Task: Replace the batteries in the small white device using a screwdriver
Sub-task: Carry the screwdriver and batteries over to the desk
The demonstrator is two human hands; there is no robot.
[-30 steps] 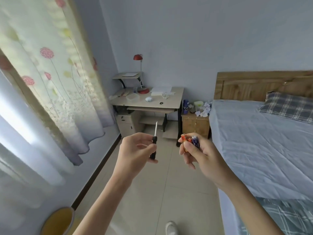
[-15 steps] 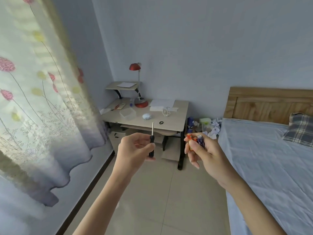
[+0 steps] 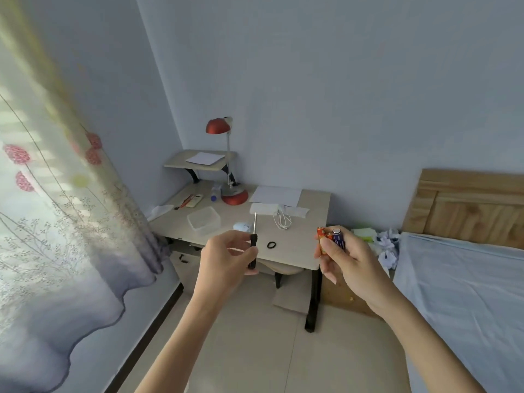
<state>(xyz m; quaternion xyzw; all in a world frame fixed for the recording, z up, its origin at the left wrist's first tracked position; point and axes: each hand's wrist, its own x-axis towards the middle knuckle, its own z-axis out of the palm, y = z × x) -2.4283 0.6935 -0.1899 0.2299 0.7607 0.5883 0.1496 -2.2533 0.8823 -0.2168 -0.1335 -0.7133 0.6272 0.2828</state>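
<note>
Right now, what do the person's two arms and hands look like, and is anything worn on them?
Both are bare. The left hand and the right hand wear no gloves, and no ring, watch or bracelet shows. The left forearm and the right forearm have no sleeve as far as the picture reaches. No markings are visible.

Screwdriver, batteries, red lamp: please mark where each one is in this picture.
screwdriver [image 3: 253,241], head view, on the upper part of the black handle.
batteries [image 3: 337,237], head view, on the top part of the blue one.
red lamp [image 3: 217,126], head view, on the red shade.
</note>
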